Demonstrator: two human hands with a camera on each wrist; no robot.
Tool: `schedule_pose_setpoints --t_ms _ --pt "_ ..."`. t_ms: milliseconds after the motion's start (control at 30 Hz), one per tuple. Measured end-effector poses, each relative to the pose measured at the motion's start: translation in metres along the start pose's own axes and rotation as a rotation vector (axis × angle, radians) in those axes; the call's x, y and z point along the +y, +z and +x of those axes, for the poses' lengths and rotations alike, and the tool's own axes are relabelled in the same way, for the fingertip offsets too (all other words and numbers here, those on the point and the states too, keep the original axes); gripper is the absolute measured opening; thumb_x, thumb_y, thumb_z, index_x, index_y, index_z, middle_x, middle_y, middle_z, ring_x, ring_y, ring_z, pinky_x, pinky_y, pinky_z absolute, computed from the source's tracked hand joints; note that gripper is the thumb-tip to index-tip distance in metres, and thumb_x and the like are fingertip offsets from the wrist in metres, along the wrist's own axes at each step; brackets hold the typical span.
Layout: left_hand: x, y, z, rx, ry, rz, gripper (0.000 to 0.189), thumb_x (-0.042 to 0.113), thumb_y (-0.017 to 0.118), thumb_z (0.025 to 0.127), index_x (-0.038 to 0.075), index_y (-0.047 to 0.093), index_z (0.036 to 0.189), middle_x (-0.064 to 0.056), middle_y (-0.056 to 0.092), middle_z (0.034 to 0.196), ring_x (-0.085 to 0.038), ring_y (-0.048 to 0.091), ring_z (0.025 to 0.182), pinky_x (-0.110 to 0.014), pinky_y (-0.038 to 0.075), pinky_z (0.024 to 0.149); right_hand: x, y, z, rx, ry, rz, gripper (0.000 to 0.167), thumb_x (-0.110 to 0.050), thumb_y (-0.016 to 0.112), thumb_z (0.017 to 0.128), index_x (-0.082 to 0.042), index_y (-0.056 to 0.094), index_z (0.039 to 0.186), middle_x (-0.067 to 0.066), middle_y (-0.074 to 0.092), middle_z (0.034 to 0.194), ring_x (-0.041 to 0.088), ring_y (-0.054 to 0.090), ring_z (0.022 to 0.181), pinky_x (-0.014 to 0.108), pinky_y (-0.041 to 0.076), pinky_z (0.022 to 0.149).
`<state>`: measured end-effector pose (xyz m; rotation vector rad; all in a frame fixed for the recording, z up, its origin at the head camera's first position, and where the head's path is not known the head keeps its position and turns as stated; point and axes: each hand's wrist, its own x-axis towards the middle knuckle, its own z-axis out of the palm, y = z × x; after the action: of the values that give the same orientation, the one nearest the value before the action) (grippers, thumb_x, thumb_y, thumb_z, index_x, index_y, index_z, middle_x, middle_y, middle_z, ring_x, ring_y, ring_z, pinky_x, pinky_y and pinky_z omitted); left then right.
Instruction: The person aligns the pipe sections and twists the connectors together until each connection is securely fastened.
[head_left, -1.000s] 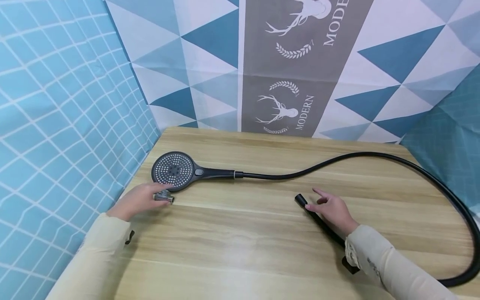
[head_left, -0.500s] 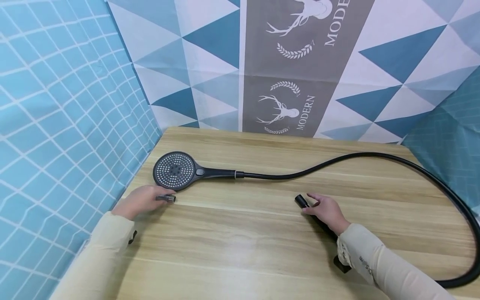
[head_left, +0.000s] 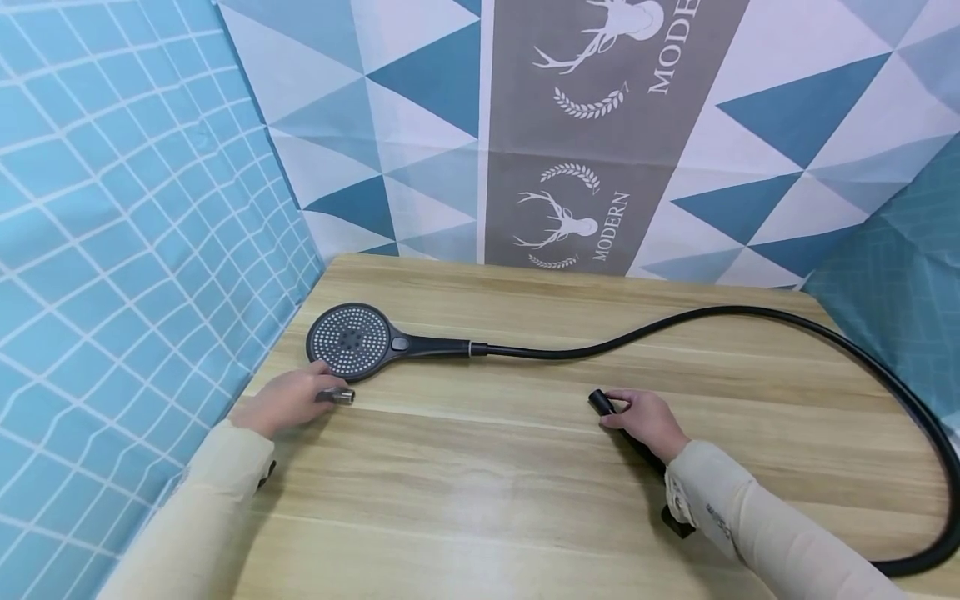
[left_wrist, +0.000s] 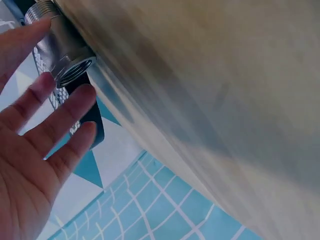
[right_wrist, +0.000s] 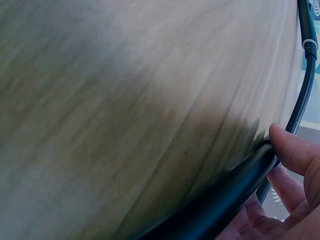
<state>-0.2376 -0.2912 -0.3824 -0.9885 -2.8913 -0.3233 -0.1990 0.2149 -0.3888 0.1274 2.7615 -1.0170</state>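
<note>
In the head view a black round shower head (head_left: 349, 340) lies face up at the left of the table, its handle pointing right. Just below its disc, my left hand (head_left: 288, 402) holds a silver pipe fitting (head_left: 342, 397) between thumb and fingers. The left wrist view shows the fitting's (left_wrist: 65, 47) threaded end and open mouth, with the thumb and a fingertip touching it. My right hand (head_left: 647, 421) pinches the free end of the black shower hose (head_left: 600, 402). In the right wrist view the thumb (right_wrist: 295, 150) lies on that hose (right_wrist: 215, 200) end, with fingers beneath.
The hose loops from the shower head's handle around the right side of the wooden table (head_left: 450, 483). Blue tiled-pattern sheeting (head_left: 135, 250) stands along the left, and a patterned backdrop (head_left: 555, 125) rises behind the table.
My right hand has moved slightly left and closed its thumb and fingers on the hose end. My left hand has shifted a little right, and the fitting has turned in it.
</note>
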Motion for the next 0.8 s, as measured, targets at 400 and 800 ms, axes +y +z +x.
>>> schedule_pose_setpoints --t_ms 400,800 --pt "0.001 -0.005 0.013 -0.179 -0.115 0.012 0.027 0.01 0.075 0.076 0.009 0.072 0.104 -0.008 0.069 0.089 -0.027 0.065 0.08 -0.045 0.053 0.071 -0.002 0.001 0.008 -0.041 0.042 -0.076 0.054 -0.025 0.075 0.082 0.002 0.059 0.126 0.027 0.059 0.121 0.031 0.057 0.099 0.044 0.045 0.084" --pt "0.002 -0.008 0.012 -0.234 -0.125 0.084 0.029 0.018 0.076 0.078 0.011 0.071 0.106 -0.006 0.068 0.085 -0.026 0.065 0.077 -0.045 0.052 0.064 -0.005 0.003 0.012 -0.065 0.029 -0.071 0.052 -0.03 0.071 0.085 0.004 0.061 0.123 0.028 0.05 0.132 0.038 0.053 0.112 0.047 0.043 0.089"
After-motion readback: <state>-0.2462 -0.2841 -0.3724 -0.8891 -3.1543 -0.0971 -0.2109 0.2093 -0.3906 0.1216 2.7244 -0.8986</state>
